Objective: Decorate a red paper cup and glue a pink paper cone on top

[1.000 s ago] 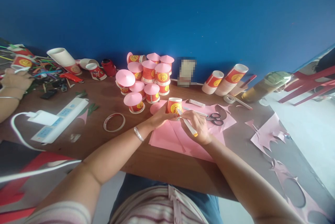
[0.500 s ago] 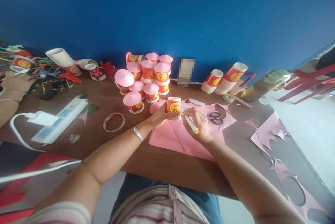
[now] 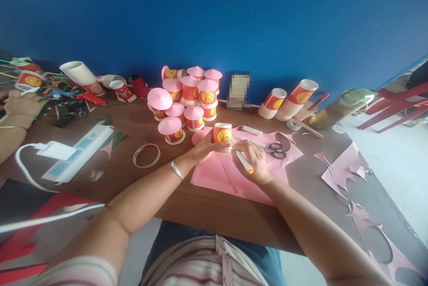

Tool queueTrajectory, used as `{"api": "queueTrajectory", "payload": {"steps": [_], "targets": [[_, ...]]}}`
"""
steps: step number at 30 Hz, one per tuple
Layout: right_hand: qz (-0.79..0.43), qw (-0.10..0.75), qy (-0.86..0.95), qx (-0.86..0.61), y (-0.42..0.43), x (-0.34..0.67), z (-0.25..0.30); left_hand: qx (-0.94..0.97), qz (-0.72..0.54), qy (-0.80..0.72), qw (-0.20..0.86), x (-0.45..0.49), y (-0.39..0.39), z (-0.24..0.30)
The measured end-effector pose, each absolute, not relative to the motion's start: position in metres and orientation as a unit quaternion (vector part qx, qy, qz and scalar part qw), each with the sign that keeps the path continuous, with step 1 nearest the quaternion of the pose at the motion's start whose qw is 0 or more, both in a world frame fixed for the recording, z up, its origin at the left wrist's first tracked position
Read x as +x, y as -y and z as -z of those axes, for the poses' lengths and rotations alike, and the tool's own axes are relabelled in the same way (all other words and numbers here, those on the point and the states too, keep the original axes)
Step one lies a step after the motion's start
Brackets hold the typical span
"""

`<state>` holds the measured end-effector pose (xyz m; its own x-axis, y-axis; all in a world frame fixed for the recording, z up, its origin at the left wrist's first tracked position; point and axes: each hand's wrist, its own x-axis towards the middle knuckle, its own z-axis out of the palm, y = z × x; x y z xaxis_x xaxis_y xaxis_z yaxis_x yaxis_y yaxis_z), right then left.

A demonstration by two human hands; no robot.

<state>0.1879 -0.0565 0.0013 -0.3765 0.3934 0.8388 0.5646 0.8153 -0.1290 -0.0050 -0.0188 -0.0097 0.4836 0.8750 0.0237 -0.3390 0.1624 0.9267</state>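
My left hand (image 3: 204, 147) is closed round a red paper cup (image 3: 221, 134) with a yellow emblem, held over pink paper sheets (image 3: 214, 174). Between the fingers of my right hand (image 3: 256, 161) is a white marker with an orange end (image 3: 245, 162), its other end at the cup's side. Whether the tip touches the cup I cannot tell. Scissors with dark handles (image 3: 277, 151) lie on the paper just right of my right hand. A white marker cap or pen (image 3: 252, 130) lies behind it. A pink paper disc (image 3: 199, 136) is partly hidden by my left hand.
Several red cups with pink cone tops (image 3: 170, 128) stand behind to the left. Stacked paper cups (image 3: 297, 99), a tape roll (image 3: 294, 124) and a bottle (image 3: 341, 108) are at right. Left are a power strip (image 3: 78, 154), a paper ring (image 3: 146, 156) and another person's hand (image 3: 23, 103).
The marker and my right fingers have shifted slightly at the cup. My left hand keeps the cup in nearly the same place.
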Motion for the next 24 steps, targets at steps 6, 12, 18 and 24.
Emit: {"api": "queueTrajectory", "payload": {"steps": [6,12,18,24], "targets": [[0.09,0.485,0.824,-0.279,0.0568,0.1868,0.0011,0.489,-0.44,-0.252,0.71,-0.0037,0.0182,0.0087],[0.101,0.499,0.82,-0.263,0.0578,0.1859,-0.0006,0.503,-0.447,-0.246,0.698,-0.0032,0.0184,0.0098],[0.105,0.484,0.828,-0.262,0.0588,0.1845,-0.0001,0.522,-0.435,-0.262,0.686,-0.0043,0.018,0.0133],[0.108,0.48,0.828,-0.27,0.0584,0.1852,-0.0007,0.547,-0.412,-0.272,0.676,-0.0052,0.0171,0.015]]}}
